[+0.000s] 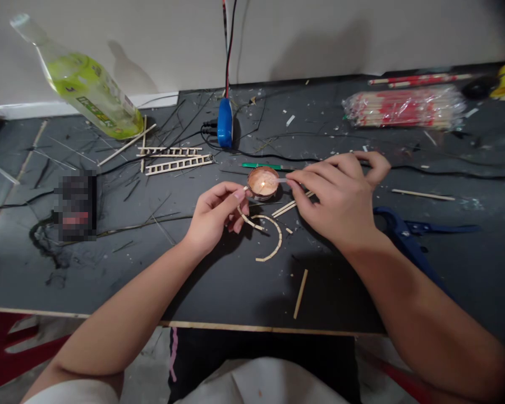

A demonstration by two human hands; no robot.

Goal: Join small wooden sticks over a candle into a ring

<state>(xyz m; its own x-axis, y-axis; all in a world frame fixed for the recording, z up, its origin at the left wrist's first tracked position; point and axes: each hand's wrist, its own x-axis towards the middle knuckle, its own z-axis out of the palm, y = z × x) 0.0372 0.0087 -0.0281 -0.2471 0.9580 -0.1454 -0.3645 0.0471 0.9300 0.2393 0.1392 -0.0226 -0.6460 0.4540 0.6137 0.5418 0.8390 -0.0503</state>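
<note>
A small round cup candle point(263, 191) burns with a low flame on the dark table. My left hand point(216, 216) pinches a curved strip of short wooden segments point(250, 220), its upper end beside the candle's rim. From the other side, my right hand point(340, 193) pinches a thin, whitish translucent stick point(281, 180), its tip over the cup close to the flame. A second curved strip of segments point(279, 238) lies on the table below the candle. Two straight thin sticks point(292, 205) lie partly under my right hand.
Small wooden ladders point(179, 164) lie left of the candle, near a green-labelled bottle point(96, 95). A blue plug adapter point(224, 123) trails black cables across the table. Blue-handled cutters point(404, 241) lie right, a wrapped stick bundle point(404, 106) behind. A loose stick point(301, 294) lies in front.
</note>
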